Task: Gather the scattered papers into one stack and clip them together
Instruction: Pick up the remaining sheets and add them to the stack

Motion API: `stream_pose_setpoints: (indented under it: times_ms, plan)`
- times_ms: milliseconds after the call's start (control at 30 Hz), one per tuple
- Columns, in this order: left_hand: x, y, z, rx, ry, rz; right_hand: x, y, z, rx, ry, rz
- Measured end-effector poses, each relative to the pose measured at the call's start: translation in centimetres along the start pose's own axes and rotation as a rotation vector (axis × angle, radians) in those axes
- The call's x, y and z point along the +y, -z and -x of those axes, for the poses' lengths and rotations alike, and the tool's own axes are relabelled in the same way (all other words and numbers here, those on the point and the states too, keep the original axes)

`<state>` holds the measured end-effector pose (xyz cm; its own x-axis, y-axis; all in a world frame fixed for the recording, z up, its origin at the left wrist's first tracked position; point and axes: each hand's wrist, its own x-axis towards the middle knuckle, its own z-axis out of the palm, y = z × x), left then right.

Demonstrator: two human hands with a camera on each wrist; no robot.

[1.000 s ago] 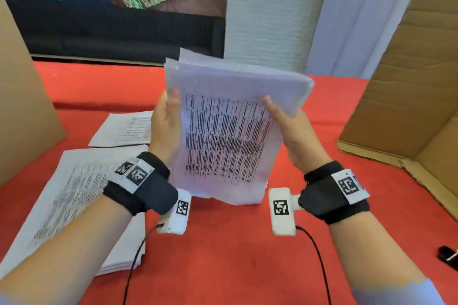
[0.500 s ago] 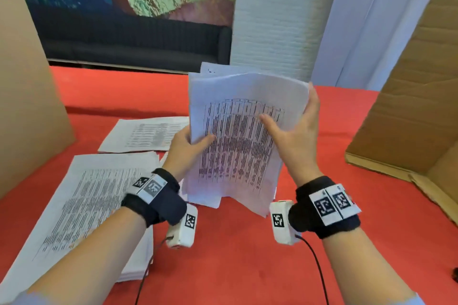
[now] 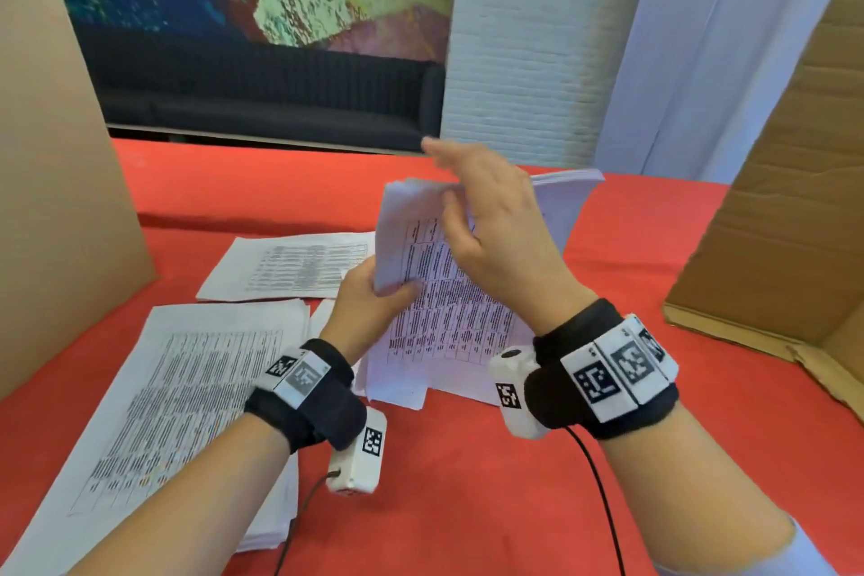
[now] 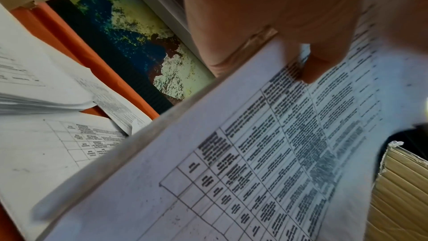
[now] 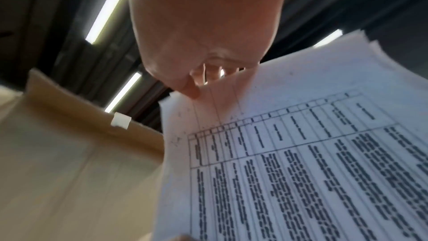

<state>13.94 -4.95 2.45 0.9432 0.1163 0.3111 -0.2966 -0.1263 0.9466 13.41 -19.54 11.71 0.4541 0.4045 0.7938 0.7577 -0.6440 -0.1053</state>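
I hold a stack of printed papers (image 3: 449, 318) upright with its bottom edge on the red table (image 3: 467, 482). My left hand (image 3: 388, 290) grips the stack's left edge, thumb on the printed front (image 4: 312, 69). My right hand (image 3: 460, 182) lies over the top edge. Its fingers are straight and blurred, reaching past the edge, and its thumb (image 5: 191, 92) touches the front near the top corner. The printed table on the front page (image 5: 301, 162) fills the right wrist view. No clip is in view.
A thicker pile of papers (image 3: 187, 388) lies flat at the left. A loose sheet (image 3: 290, 267) lies behind it and another corner (image 3: 322, 318) shows by my left wrist. Cardboard walls stand at the left (image 3: 56, 201) and right (image 3: 771, 225).
My right hand has left the stack's right edge and moved up over its top edge. The stack has come lower, and my left hand still holds the left edge.
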Motion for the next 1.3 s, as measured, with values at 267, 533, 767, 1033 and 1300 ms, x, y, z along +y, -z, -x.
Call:
stream_pose_setpoints:
  times_ms: [267, 533, 767, 1033, 1300]
  plan:
    - [-0.8, 0.0, -0.5, 0.103, 0.065, 0.082, 4.3, 1.8, 1.3, 0.181, -0.325, 0.336]
    - [1.0, -1.5, -0.3, 0.426, -0.181, 0.105, 5.6, -0.7, 7.6, -0.021, -0.893, -0.847]
    - [4.0, -0.3, -0.3, 0.347, -0.325, 0.217, 3.7, 0.2, 6.0, 0.264, -0.721, -0.995]
    - [-2.5, 1.5, 1.1, -0.104, 0.165, -0.163, 4.9, -4.4, 11.3, 0.026, -0.936, -0.861]
    - [-1.2, 13.7, 0.8, 0.345, 0.187, -0.377, -1.0, -11.4, 7.1, -0.320, -0.929, -0.962]
